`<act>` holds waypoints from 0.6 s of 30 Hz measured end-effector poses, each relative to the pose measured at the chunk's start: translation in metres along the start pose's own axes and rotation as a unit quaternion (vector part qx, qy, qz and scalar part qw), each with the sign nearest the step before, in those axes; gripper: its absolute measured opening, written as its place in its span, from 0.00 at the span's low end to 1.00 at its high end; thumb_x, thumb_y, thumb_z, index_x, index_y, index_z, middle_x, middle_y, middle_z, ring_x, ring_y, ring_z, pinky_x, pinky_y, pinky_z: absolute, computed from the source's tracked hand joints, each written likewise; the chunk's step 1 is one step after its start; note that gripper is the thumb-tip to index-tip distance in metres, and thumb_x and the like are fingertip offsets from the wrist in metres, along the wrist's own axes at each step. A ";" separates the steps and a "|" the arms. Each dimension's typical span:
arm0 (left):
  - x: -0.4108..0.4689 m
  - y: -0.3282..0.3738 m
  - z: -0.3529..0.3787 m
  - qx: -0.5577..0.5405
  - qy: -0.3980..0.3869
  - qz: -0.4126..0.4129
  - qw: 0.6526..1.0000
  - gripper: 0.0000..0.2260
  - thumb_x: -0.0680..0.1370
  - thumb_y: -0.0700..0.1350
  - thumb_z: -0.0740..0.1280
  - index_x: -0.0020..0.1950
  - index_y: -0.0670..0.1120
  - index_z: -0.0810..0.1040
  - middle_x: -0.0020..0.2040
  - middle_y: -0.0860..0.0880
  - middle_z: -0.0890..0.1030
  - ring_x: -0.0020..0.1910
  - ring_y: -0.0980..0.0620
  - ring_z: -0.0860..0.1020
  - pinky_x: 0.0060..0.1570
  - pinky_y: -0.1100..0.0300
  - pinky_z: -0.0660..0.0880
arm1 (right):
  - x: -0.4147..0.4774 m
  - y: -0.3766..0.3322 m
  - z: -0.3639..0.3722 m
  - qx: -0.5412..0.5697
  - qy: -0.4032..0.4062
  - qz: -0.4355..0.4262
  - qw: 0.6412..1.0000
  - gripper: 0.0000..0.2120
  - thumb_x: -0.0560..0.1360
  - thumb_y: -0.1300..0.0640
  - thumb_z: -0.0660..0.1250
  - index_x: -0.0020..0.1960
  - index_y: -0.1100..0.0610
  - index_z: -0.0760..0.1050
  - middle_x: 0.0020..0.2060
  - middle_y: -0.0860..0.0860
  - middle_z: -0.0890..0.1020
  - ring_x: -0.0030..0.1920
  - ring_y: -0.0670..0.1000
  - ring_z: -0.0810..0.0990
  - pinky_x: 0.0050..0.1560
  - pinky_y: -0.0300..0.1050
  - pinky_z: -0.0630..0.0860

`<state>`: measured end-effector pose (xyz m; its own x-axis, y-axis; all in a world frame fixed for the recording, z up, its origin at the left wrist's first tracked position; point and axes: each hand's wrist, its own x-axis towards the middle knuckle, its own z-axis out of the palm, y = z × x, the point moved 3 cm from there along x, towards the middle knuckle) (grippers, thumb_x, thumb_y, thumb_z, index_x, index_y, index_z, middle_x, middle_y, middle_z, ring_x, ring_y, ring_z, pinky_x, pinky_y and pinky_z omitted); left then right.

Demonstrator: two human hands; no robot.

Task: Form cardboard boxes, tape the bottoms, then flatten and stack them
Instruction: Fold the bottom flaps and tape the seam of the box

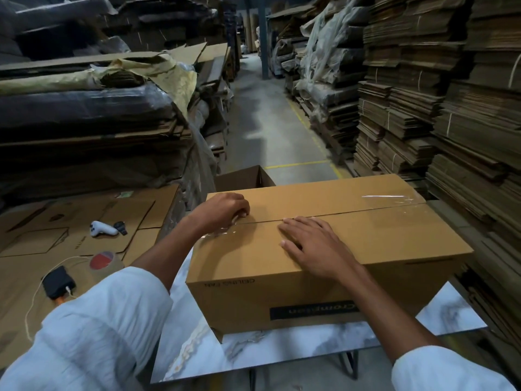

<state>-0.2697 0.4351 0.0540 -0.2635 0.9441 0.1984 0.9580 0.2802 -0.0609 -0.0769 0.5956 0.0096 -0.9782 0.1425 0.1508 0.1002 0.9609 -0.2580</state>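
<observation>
Box [324,272]: brown corrugated cardboard, rectangular, matte, closed flaps up. It sits on the desk [310,345], long side running left to right. A dark label and small print on the near wall read upside down. A centre seam runs along the top. Clear glossy tape [394,199] covers the seam's right end, wrinkled at the edge; more crinkled clear tape sits at the left end.

Left hand [222,210] is at the seam's left end, fingers curled tight over that tape; cannot tell if they pinch it or only press. Right hand [313,246] lies flat on the near flap just beside the seam, fingers straight and released, pressing the cardboard. Both sleeves are pale woven cloth.

Desk: smooth white marble-pattern top with grey veins, thin dark legs. Left of it, flat sheets [135,218] with cut and crease lines carry a brown roll [105,263] with a red core, a white plastic controller [103,228] and a black block [57,282] with a white cord. An open carton [242,178] stands behind the box, dark inside.

Room: warehouse aisle, grey concrete floor [270,136] with yellow lines, blue pillar [263,38] far back. Right: tall stacks [451,114] of flattened cardboard with ribbed edges, some tied with string. Left: piles [84,108] under plastic wrap and yellowish paper.
</observation>
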 end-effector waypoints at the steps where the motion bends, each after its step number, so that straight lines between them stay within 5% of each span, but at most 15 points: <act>1: 0.002 0.000 0.001 0.016 -0.004 0.019 1.000 0.05 0.79 0.38 0.68 0.53 0.44 0.82 0.49 0.48 0.81 0.46 0.48 0.79 0.46 0.51 0.78 | 0.000 0.000 0.001 -0.001 -0.002 0.002 1.000 0.26 0.84 0.38 0.49 0.79 0.43 0.60 0.79 0.42 0.62 0.79 0.44 0.56 0.77 0.47 0.43; 5: 0.001 -0.001 0.002 0.033 -0.023 0.060 0.997 0.05 0.82 0.39 0.64 0.55 0.45 0.78 0.53 0.47 0.77 0.48 0.49 0.75 0.49 0.55 0.75 | -0.003 0.000 0.000 -0.002 -0.005 0.001 1.000 0.26 0.83 0.37 0.49 0.80 0.42 0.58 0.80 0.42 0.60 0.79 0.44 0.55 0.77 0.48 0.44; 13: -0.024 -0.014 -0.002 -0.110 -0.017 -0.035 0.993 0.09 0.82 0.38 0.61 0.57 0.46 0.79 0.62 0.48 0.70 0.56 0.50 0.72 0.54 0.61 0.69 | 0.000 0.001 -0.002 0.000 -0.020 0.006 1.000 0.27 0.83 0.36 0.48 0.81 0.41 0.56 0.80 0.41 0.58 0.79 0.44 0.55 0.77 0.51 0.48; 18: -0.034 -0.015 0.006 -0.180 0.039 -0.095 0.978 0.07 0.82 0.37 0.63 0.54 0.45 0.79 0.60 0.50 0.73 0.56 0.49 0.74 0.57 0.51 0.75 | -0.002 -0.001 -0.003 0.002 -0.021 0.009 1.000 0.27 0.83 0.37 0.49 0.81 0.42 0.56 0.80 0.42 0.59 0.79 0.45 0.56 0.77 0.52 0.48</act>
<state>-0.2761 0.3994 0.0425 -0.4453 0.8604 0.2478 0.8737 0.3571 0.3302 -0.0750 0.5948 0.0122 -0.9830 0.1495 0.1063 0.1170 0.9573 -0.2643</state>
